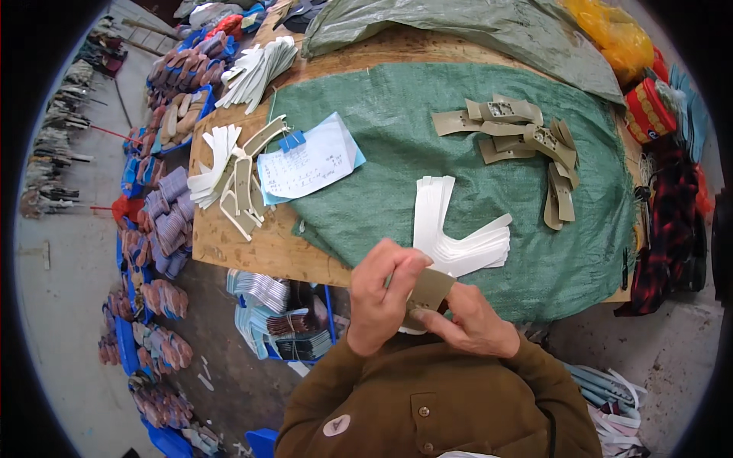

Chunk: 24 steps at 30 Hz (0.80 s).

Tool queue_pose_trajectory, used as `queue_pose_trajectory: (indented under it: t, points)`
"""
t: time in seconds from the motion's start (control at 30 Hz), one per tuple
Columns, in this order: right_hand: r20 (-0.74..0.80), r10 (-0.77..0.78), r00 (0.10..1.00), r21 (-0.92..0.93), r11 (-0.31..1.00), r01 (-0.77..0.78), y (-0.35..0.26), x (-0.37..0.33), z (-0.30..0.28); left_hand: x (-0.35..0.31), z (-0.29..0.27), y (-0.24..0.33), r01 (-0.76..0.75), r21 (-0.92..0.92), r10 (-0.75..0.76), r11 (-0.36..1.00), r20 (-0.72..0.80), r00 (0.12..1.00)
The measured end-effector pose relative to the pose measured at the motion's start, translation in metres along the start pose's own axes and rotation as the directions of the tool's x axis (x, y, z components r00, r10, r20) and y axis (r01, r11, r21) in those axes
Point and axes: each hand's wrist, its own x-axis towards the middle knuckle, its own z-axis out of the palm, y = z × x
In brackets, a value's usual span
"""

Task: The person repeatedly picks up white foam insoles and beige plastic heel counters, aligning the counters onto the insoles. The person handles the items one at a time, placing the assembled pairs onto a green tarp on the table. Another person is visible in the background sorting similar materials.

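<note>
Close to my body at the table's near edge, my left hand (382,294) and my right hand (477,324) both grip an olive-tan strap piece (430,289). My left fingers pinch its upper left part, and my right thumb presses on its face lower down. A white edge shows beneath the piece by my left hand; I cannot tell whether it is a separate strip. Just beyond my hands lies a fanned stack of white angled strips (466,250). Several more olive-tan strap pieces (510,113), some with small holes, lie curled at the far right.
Green woven sheeting (366,99) covers much of the wooden table (305,252). Papers with a blue clip (309,164) lie at left, beside tan and white strips (243,191). A blue crate (330,320) of bundled strips stands below the table's left edge. A red tin (649,111) is far right.
</note>
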Motion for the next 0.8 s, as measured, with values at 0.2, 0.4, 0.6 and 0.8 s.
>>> queue_pose_trajectory:
  t: [0.2, 0.4, 0.6, 0.8]
  points:
    - [0.081, 0.152, 0.985, 0.231, 0.959, -0.167, -0.008, 0.003, -0.012, 0.0, 0.004, -0.014, 0.218, -0.449, -0.233, 0.866, 0.023, 0.972]
    - [-0.032, 0.058, 0.998, -0.032, 0.998, -0.059, 0.002, 0.002, -0.012, -0.029, 0.0, -0.033, 0.169, -0.027, -0.154, 0.985, 0.289, 0.945]
    - [0.083, -0.074, 0.994, -0.268, 0.959, 0.094, 0.001, -0.001, -0.012, -0.022, -0.015, -0.03, 0.377, -0.135, -0.269, 0.916, 0.49, 0.829]
    - [-0.06, -0.335, 0.94, -0.38, 0.879, 0.289, 0.006, 0.016, -0.011, -0.013, -0.01, -0.024, -0.231, 0.076, 0.212, 0.97, 0.2, 0.957]
